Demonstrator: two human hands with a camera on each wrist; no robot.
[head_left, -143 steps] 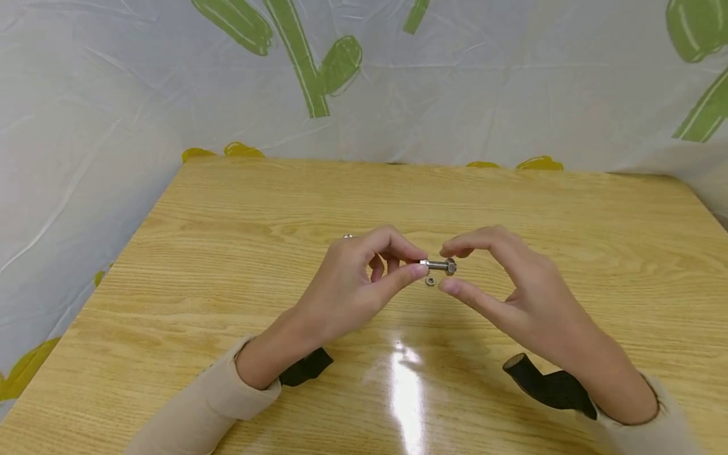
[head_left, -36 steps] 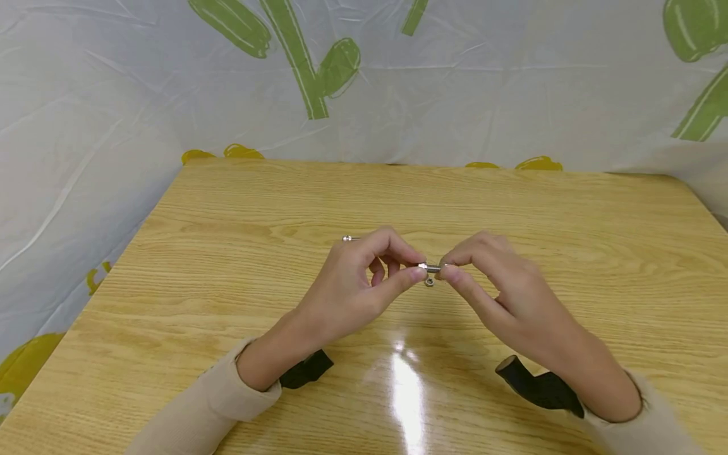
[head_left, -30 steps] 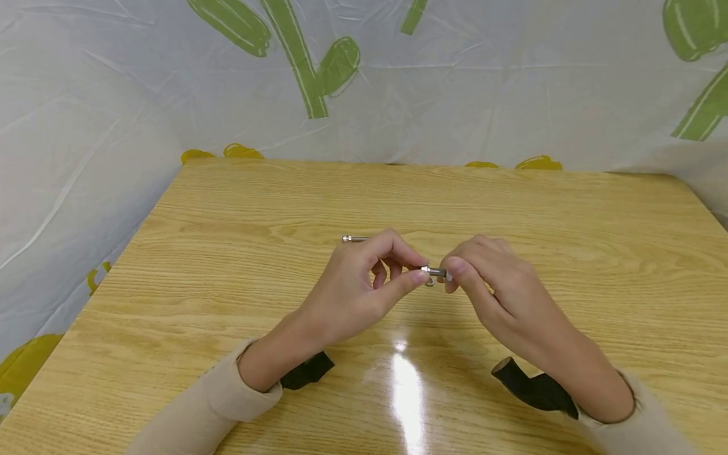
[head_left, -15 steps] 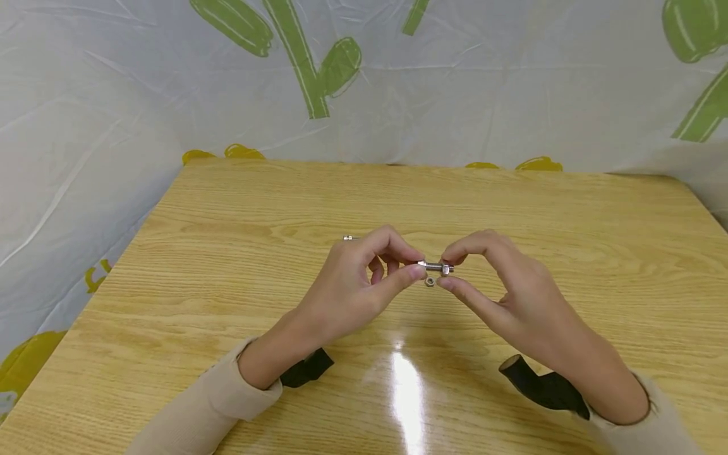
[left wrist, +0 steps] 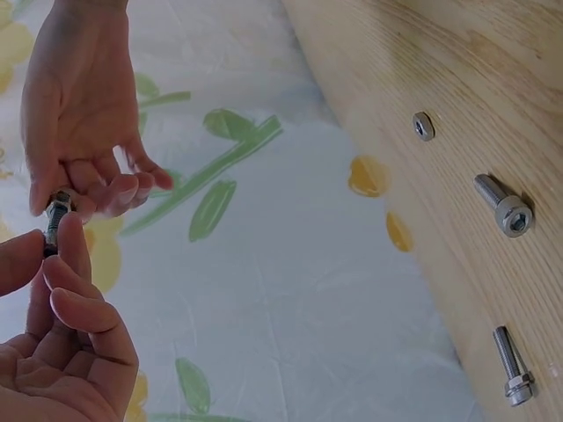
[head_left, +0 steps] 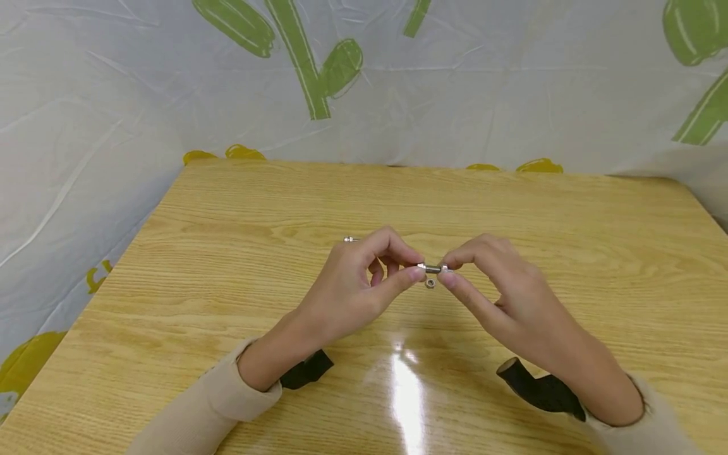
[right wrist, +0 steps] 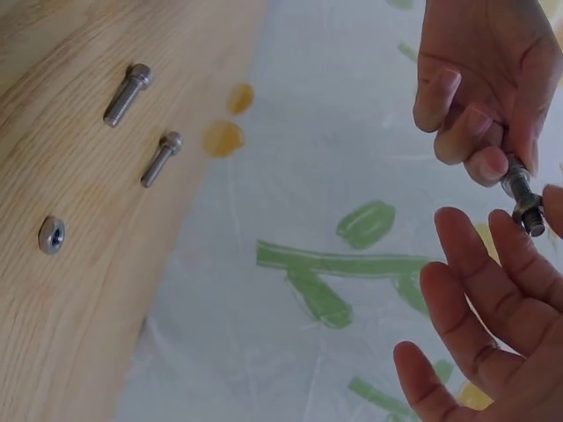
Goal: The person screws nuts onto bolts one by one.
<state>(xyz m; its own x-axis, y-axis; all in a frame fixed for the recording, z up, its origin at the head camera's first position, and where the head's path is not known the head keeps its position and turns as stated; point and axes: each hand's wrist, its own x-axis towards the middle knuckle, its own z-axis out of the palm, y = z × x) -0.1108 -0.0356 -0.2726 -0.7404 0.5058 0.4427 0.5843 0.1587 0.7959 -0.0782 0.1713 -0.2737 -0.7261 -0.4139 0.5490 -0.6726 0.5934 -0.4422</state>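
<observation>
Above the table, my left hand point(head_left: 352, 291) pinches the head end of a silver bolt point(head_left: 432, 269) between thumb and forefinger. My right hand point(head_left: 512, 297) has thumb and forefinger on a hex nut point(head_left: 445, 268) threaded near the bolt's other end. The right wrist view shows the bolt's tip poking out past this nut point(right wrist: 528, 212). Just below the held bolt in the head view, a loose nut point(head_left: 430, 284) lies on the table. Behind the left hand a thinner bolt point(head_left: 349, 239) is mostly hidden.
On the wooden table point(head_left: 273, 202) lie a thick socket-head bolt point(left wrist: 513, 214), a thinner bolt point(left wrist: 512, 367) with hardware at its head, and the loose nut point(left wrist: 424, 126), all clear in the wrist views. A white floral sheet point(head_left: 426, 95) hangs behind the table.
The right fingers, apart from the bolt at first, have repeatedly turned and regripped the nut. It sits slightly farther in from the tip now. The left hand has kept its hold almost unmoved.
</observation>
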